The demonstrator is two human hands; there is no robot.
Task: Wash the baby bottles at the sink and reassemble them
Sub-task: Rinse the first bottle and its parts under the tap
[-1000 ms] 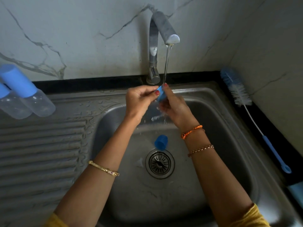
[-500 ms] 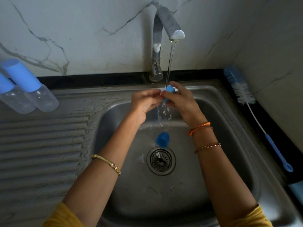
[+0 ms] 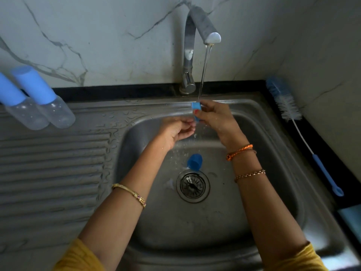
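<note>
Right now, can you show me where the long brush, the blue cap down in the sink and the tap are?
brush (image 3: 285, 102), head view, on its white bristles.
blue cap (image 3: 194, 162), head view, on its side wall.
tap (image 3: 203, 22), head view, on the curved spout.

Bottles (image 3: 43, 106), cap (image 3: 194, 161) on sink (image 3: 58, 163)

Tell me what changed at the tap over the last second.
The left hand let go of the small blue bottle part and dropped just below it, fingers loosely curled. The right hand alone now pinches the part under the running water. The blue cap by the drain, the two bottles and the bottle brush stayed put.
</note>
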